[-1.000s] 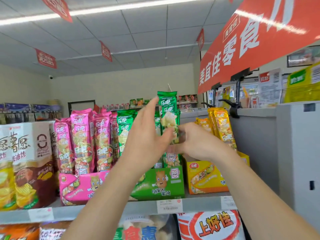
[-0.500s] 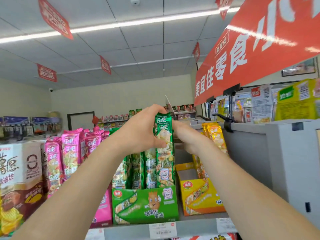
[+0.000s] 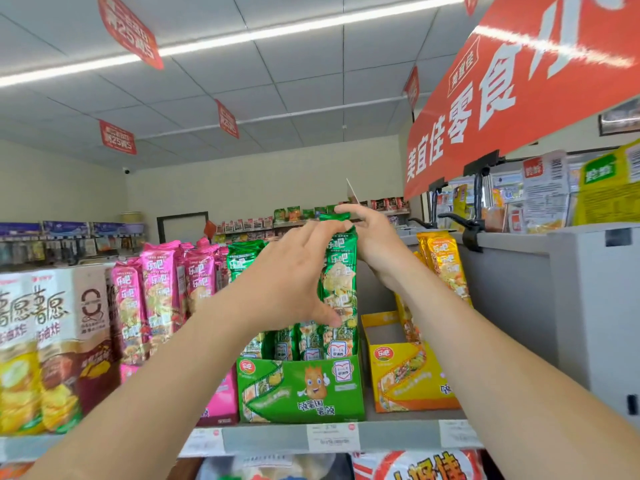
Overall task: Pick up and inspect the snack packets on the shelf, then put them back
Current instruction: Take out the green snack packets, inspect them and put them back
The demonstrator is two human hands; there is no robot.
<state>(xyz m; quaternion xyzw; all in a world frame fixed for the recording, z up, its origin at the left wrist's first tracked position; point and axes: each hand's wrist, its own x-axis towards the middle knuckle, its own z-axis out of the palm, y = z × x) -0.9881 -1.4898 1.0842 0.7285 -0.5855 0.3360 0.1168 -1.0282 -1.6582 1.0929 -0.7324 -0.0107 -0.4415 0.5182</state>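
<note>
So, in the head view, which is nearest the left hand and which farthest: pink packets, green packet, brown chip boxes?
1. green packet, held in the left hand.
2. pink packets, to its left.
3. brown chip boxes, far left of shelf.

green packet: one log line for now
green packet: upright in green box | left hand: holds it | right hand: on its top

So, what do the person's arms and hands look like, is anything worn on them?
The left hand and right hand are bare: no gloves, no ring on the fingers that show. Both forearms are uncovered to the picture's edge; no sleeve, watch or bracelet is in view.
</note>
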